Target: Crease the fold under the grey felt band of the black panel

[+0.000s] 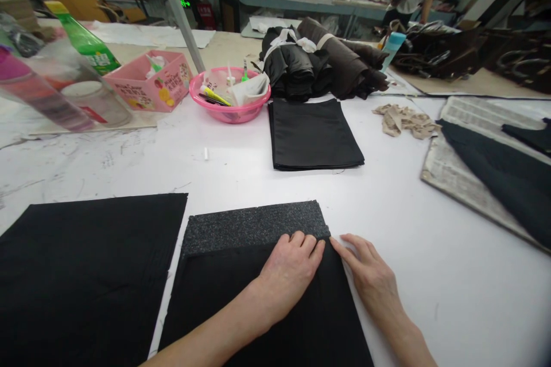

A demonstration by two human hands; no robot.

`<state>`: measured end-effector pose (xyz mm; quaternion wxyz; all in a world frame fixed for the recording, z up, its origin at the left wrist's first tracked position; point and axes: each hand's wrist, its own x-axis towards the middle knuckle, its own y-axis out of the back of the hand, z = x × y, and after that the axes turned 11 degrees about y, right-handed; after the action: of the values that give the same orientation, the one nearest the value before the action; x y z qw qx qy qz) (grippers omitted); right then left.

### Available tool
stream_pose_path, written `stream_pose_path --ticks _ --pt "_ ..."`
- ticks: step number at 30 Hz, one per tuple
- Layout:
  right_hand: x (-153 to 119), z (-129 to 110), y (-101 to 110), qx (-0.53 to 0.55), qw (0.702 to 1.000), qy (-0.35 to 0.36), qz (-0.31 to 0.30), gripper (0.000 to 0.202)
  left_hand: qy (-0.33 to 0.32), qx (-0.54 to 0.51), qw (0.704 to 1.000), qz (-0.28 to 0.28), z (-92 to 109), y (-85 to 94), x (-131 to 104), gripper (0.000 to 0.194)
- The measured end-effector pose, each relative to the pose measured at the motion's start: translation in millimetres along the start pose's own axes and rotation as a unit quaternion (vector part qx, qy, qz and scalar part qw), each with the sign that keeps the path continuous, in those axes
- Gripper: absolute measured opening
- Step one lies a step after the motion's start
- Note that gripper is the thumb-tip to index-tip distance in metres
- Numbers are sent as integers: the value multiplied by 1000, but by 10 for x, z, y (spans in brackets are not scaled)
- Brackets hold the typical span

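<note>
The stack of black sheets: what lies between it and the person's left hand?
In the head view, the speckled dark grey strip lies just beyond the left hand; past it, a stretch of white tabletop reaches to the stack of black sheets.

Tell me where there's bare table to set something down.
Widest: white tabletop between the right hand and the gray board. Smaller: between the pink basin and the speckled strip, though a small white object lies there. Crowded: around the green bottle and pink box.
</note>
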<state>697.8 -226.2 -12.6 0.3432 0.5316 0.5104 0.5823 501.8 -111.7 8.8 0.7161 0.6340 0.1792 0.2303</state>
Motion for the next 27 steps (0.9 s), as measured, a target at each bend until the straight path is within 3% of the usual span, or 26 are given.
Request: stream_pose_path --ticks 5,9,14,19,24,27 --pt "-29 -2 -51 56 995 -57 54 40 3 -3 1000 -2 4 -11 -10 41" --pt "107 -82 -30 90 987 -94 93 29 -2 -10 1000 7 -5 -17 -13 41" --pt "291 -119 14 66 996 -43 36 18 2 -9 1000 21 -18 25 -62 36" --pt "372 68 -22 70 997 -10 -21 28 -9 15 1000 23 -128 118 -248 32" --pt "500 180 9 109 989 -10 -103 11 48 49 997 23 -368 92 -640 38" --pt "567 120 95 103 989 7 -103 5 99 62 993 31 -564 30 -945 41"
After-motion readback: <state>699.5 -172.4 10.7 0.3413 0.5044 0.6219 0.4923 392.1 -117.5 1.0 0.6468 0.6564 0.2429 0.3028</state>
